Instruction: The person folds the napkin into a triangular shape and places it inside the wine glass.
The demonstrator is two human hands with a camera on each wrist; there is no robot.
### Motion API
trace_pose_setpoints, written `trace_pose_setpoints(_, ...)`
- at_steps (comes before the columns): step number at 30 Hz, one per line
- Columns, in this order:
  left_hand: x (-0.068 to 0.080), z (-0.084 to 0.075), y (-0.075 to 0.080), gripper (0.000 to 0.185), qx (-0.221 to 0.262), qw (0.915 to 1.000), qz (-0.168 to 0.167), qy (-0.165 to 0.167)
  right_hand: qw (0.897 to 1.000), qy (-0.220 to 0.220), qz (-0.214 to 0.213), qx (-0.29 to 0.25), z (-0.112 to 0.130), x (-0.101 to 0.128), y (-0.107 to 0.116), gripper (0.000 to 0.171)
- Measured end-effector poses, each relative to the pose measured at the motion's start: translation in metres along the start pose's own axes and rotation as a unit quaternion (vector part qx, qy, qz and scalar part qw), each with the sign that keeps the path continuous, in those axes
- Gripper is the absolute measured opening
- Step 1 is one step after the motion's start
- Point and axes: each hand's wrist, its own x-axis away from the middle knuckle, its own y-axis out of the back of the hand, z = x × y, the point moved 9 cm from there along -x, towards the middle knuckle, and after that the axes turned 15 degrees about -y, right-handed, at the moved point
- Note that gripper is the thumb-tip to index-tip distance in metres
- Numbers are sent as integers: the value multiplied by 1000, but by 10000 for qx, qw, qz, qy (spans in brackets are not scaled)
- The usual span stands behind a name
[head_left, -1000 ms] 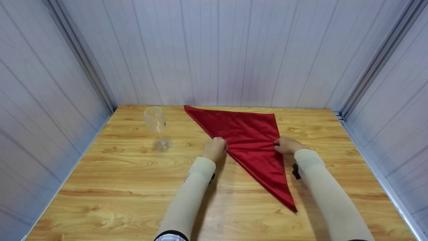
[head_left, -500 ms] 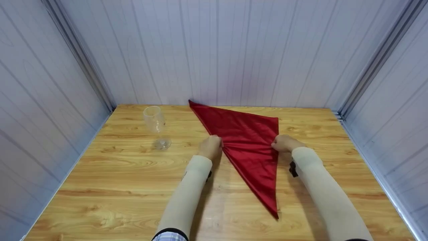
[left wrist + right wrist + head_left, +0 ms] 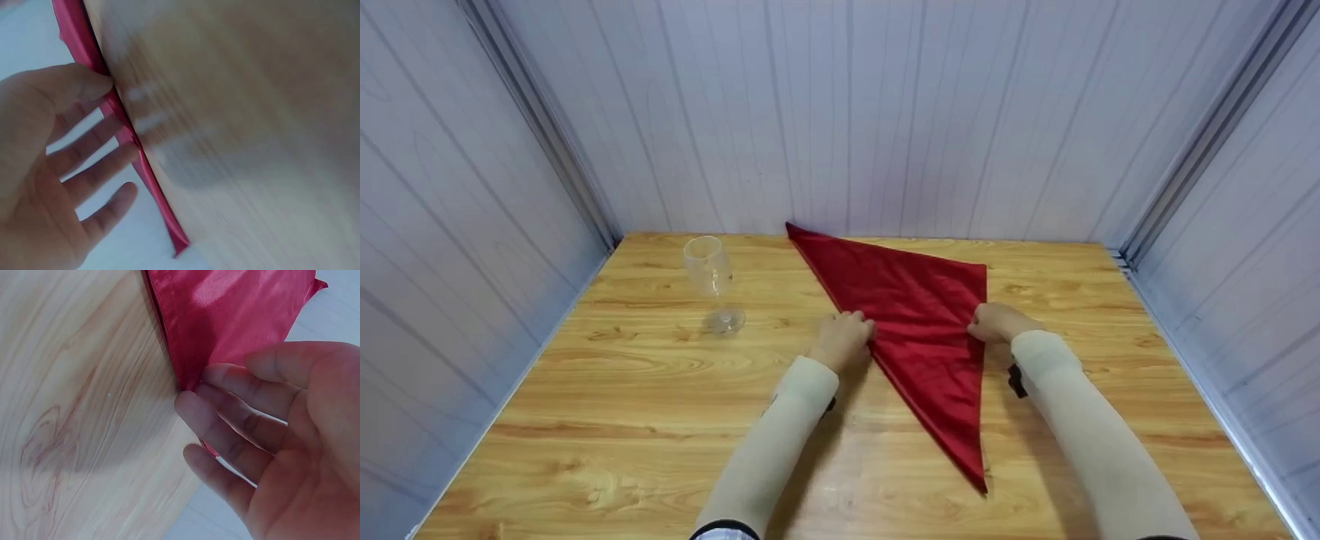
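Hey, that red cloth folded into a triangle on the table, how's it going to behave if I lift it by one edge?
The red cloth will probably go floppy and sag: it lies flat and puckers where the left hand and right hand meet its edges. Its satin-like sheen in the right wrist view suggests it is slippery, so the fold may slide open. It looks thin, likely light.

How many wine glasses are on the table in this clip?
1. The wine glass stands upright on the wooden table, at its far left, apart from the red cloth and both hands. None seems hidden.
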Motion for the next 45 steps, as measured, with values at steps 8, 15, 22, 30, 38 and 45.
trace_pose_setpoints(8,1,-56,3,22,550,9866,24,-1533,9993,166,20,-323,-3,-3,4,41)
trace_pose_setpoints(15,8,-74,6,15,756,9783,65,-1929,9990,227,-54,-386,-5,-4,4,40)
trace_pose_setpoints(22,12,-78,5,11,535,9790,46,-1967,9993,131,-84,-331,-7,-6,5,39)
trace_pose_setpoints(30,11,-85,1,18,172,9800,149,-1975,9932,4,-1138,-227,-23,-12,12,26)
trace_pose_setpoints(38,9,-83,2,14,156,9814,61,-1913,9949,-62,-942,-352,-38,-15,1,50)
trace_pose_setpoints(45,9,-82,3,10,135,9800,19,-1988,9964,-206,-818,121,-36,-14,-7,52)
